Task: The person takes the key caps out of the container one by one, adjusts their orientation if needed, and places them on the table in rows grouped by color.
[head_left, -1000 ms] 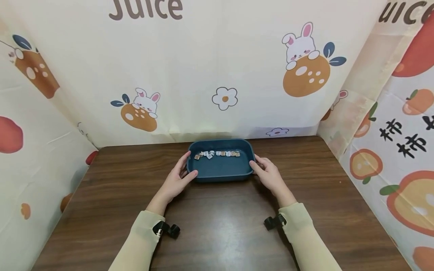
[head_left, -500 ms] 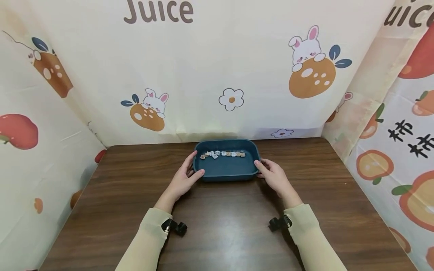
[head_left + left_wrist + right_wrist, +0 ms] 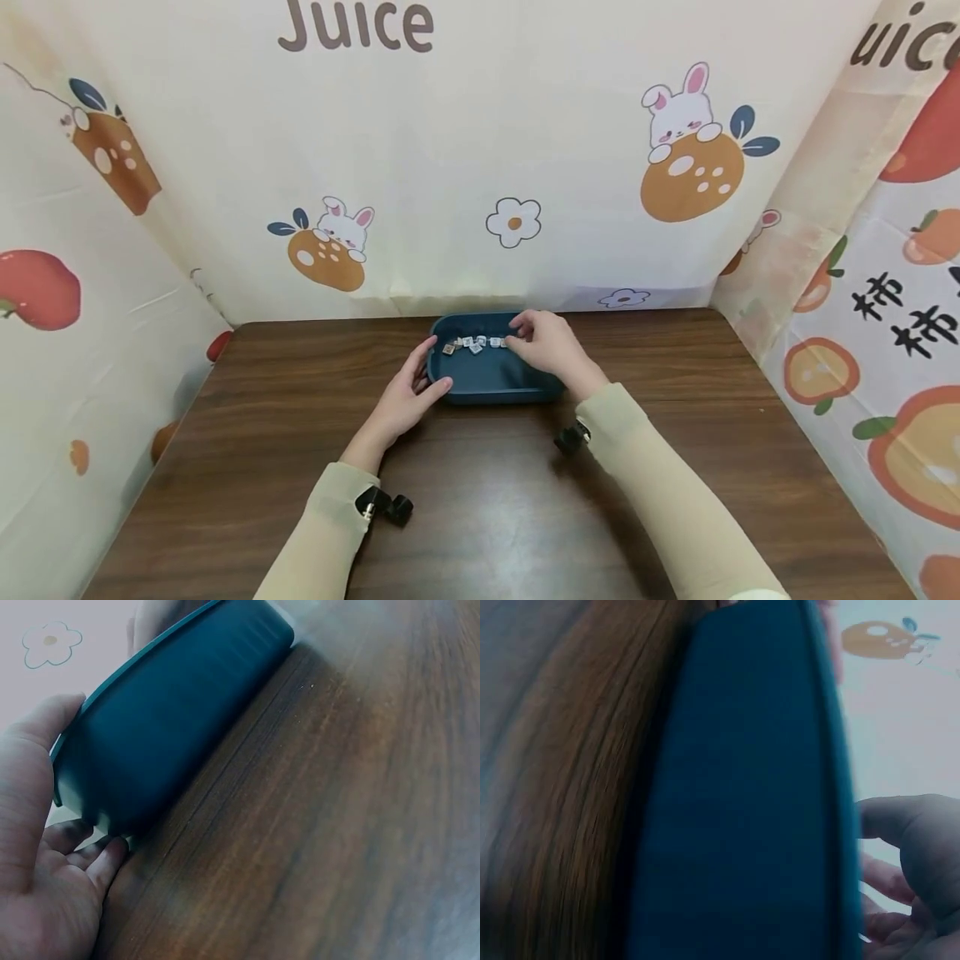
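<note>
A dark blue rectangular tray [image 3: 487, 381] stands near the table's back edge. Small white and tan cubes [image 3: 476, 343] with marks lie in a loose row inside it. My left hand [image 3: 405, 402] holds the tray's left end, thumb by the front corner and fingers along the side; the left wrist view shows this hand [image 3: 45, 855] against the outer wall [image 3: 176, 712]. Over the tray's right part is my right hand [image 3: 553, 348], thumb and forefinger apart beside the row's right end. It hides the cubes there. In the right wrist view, the blurred tray wall [image 3: 742, 795] covers its fingertips.
The brown wood table [image 3: 480, 483] extends in front of the tray and to both sides. Printed cloth [image 3: 435, 150] with rabbits and fruit hangs right behind it and on either side. Each wrist wears a small black camera [image 3: 385, 505].
My right hand has let go of the tray's right end and moved left, in over the cubes. The left hand stays on the tray. The head view has shifted slightly.
</note>
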Tool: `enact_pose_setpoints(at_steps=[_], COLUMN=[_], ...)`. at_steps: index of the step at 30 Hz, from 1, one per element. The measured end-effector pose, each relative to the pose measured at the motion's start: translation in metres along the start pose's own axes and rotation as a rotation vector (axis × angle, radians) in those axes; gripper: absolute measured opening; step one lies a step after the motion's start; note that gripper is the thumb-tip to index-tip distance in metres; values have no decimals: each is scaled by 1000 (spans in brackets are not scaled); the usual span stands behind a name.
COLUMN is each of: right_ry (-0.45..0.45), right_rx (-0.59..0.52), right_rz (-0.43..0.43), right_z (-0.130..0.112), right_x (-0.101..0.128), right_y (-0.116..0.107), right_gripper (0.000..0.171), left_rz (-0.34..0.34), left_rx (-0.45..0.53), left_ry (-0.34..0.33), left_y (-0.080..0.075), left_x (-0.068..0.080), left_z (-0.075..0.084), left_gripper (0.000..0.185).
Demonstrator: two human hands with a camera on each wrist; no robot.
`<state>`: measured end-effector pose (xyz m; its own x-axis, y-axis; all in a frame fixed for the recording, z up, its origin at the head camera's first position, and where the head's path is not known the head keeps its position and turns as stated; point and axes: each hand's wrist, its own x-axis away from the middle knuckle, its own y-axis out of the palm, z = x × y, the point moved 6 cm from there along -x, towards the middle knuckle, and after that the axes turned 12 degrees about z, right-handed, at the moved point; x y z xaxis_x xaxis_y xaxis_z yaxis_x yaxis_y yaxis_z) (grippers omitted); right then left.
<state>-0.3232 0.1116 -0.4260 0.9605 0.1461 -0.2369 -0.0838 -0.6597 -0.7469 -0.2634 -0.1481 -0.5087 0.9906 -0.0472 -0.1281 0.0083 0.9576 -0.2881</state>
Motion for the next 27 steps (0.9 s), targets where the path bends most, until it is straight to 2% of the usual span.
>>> enact_pose_setpoints(at_steps=[3, 5, 12, 20, 27], right_ry=[26, 31, 15, 36, 10], right_rx=[13, -17, -160, -150, -76], right_rz=[-58, -76, -72, -85, -98], right_z=[-1, -3, -11, -7, -4], right_x=[-11, -17, -30, -27, -29], right_y=[21, 33, 64, 74, 78], right_gripper=[34, 33, 28, 27, 22], left_rz=[-7, -10, -1, -2, 0], left_rx=[-5, -5, -14, -8, -11], left_ry=[-3, 1, 14, 5, -2], left_y=[1, 2, -1, -1, 1], left_x=[0, 0, -1, 0, -1], left_z=[-1, -1, 0, 4, 2], left_gripper=[84, 83, 79, 82, 81])
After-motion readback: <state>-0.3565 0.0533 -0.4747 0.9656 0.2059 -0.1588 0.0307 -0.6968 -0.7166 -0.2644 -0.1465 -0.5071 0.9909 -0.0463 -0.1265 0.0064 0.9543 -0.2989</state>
